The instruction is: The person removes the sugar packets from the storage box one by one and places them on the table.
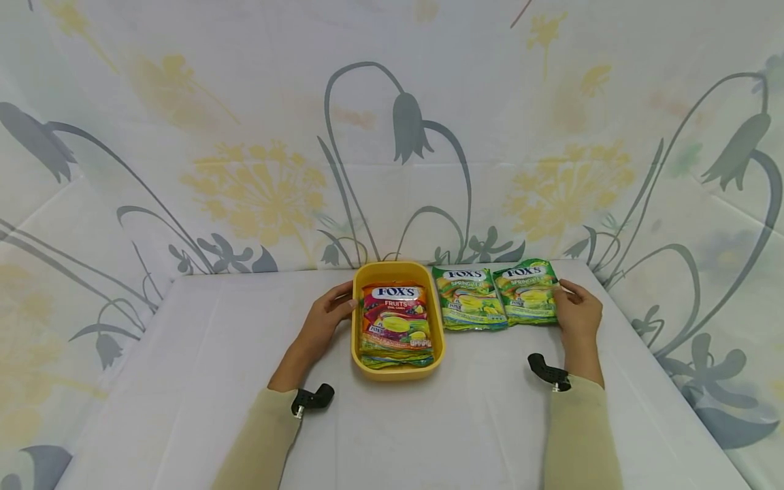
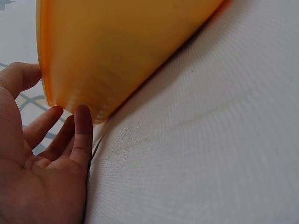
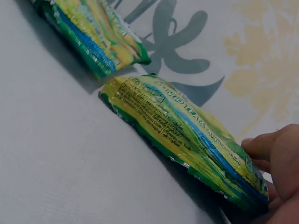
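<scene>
A yellow plastic tub (image 1: 358, 371) holds stacked FOX'S candy packets, with a red Fruits packet (image 1: 397, 320) on top. At its left side my left hand (image 1: 323, 320) touches the tub with loosely bent fingers. The left wrist view shows the thumb against the rim and the other fingers by the tub's outer wall (image 2: 121, 46). To the right of the tub, two green Spring Tea candy packets lie side by side: a nearer one (image 1: 470, 303) and a farther one (image 1: 527, 299). My right hand (image 1: 578, 312) pinches the right edge of the farther packet; some fingers are hidden.
White cloth covers the table (image 1: 484, 422). A flower-printed curtain (image 1: 275, 102) rises right behind the tub and packets and along both sides. Black camera mounts sit on both wrists, the left mount (image 1: 314, 399) and the right mount (image 1: 548, 371).
</scene>
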A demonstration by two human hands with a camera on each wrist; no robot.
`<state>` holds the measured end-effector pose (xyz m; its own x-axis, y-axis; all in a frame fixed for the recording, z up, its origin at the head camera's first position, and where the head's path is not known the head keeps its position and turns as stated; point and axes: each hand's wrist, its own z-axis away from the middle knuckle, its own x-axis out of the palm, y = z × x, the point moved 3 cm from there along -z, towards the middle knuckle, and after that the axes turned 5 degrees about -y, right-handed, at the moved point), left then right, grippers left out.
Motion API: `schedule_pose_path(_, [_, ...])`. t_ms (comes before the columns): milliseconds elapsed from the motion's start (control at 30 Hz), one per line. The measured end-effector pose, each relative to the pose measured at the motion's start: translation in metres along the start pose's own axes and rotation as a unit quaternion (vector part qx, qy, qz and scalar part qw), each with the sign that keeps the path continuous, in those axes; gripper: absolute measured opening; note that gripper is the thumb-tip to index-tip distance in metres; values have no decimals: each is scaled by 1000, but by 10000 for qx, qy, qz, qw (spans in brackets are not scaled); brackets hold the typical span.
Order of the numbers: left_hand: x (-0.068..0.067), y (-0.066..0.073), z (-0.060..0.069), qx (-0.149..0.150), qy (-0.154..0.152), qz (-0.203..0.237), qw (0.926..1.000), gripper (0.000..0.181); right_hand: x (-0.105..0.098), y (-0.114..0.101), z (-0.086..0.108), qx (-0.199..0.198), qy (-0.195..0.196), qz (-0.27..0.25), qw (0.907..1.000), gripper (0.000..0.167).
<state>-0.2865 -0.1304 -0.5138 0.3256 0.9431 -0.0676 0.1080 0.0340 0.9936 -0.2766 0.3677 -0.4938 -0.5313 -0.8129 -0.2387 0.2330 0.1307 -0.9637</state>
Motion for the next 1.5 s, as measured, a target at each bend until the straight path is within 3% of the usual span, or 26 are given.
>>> schedule_pose_path(133, [0, 0, 0, -4, 17, -2, 10000, 53, 0, -5, 5, -488, 117, 1200, 9915, 45])
schedule_pose_path(267, [0, 1, 1, 8, 13, -30, 10000, 53, 2, -13, 9, -838, 82, 1687, 9821, 47])
schedule_pose_path(767, [0, 0, 2, -45, 33, -127, 9999, 54, 26, -42, 24, -1557, -412, 1932, 9678, 46])
schedule_pose_path(1267, [0, 1, 2, -84, 60, -105, 9999, 54, 67, -72, 56, -2638, -1064, 1800, 9416, 40])
schedule_pose_path(1500, [0, 0, 1, -72, 61, -71, 9999, 53, 84, -85, 74, -3164, -1301, 1764, 9230, 38])
